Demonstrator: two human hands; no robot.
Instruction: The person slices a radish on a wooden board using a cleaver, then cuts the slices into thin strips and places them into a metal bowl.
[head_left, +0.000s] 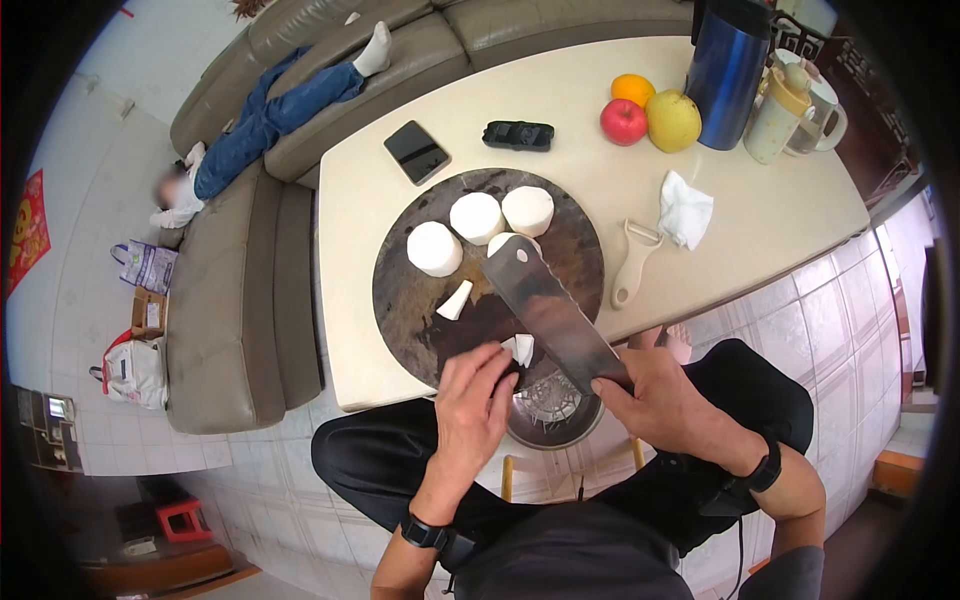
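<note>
My right hand (665, 400) grips the handle of a cleaver (550, 318), whose broad blade slants up and left above the round dark cutting board (400, 330). My left hand (472, 400) is at the board's near edge, fingers bent and apart. Its fingertips are beside small white cut pieces (523, 350); whether they touch is hard to tell. A white wedge (455, 300) lies mid-board. Behind it stand several thick white rounds (434, 249), which look like peeled radish; the blade partly covers one.
A metal bowl (545, 435) sits below the table edge between my knees. On the table (350, 370) are a peeler (633, 265), tissue (686, 210), phone (417, 153), black case (518, 135), fruit (673, 121) and a blue flask (730, 75). A person (270, 115) lies on the sofa.
</note>
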